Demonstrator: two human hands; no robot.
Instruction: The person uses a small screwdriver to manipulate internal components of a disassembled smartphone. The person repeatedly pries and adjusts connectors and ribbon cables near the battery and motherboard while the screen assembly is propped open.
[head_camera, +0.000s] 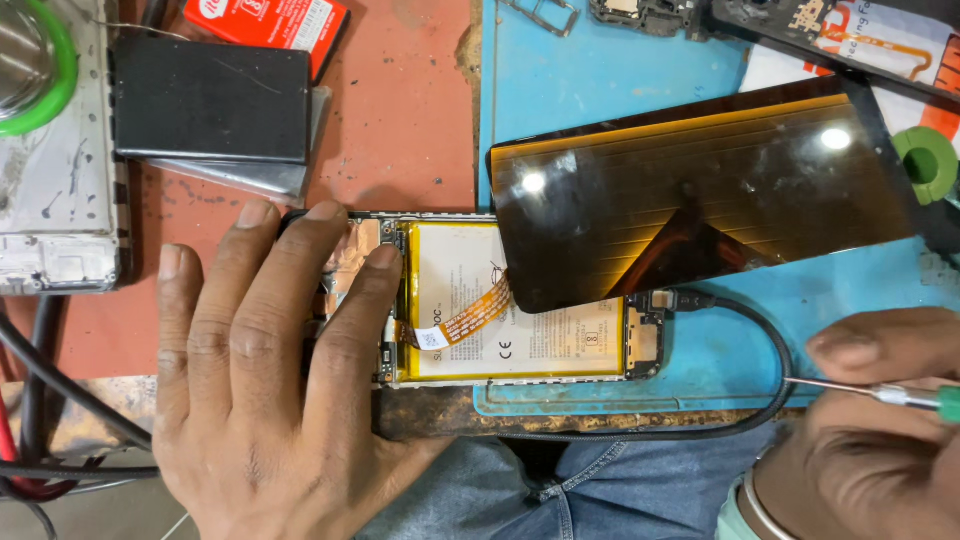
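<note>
My left hand (265, 385) lies flat and spread over one end of the opened phone (500, 300), so that end is hidden under my fingers; only bits of foil and board show between them. My right hand (880, 420) is cut off by the frame's corner; it is closed around a thin screwdriver (870, 392), whose green handle runs out of view and whose tip points toward my left hand. The phone's far end is partly covered by the detached screen (700, 190), which leans over it just beyond my right hand.

I count one open phone, one dark glossy screen, one orange ribbon (470, 318) joining them, and one black cable (760, 350) plugged into the phone's end nearest my right hand. Beyond my left hand sits one black slab (210, 100).

The phone lies backless between my hands, its pale battery (510, 340) exposed, on the edge of a blue mat (560, 70).
</note>
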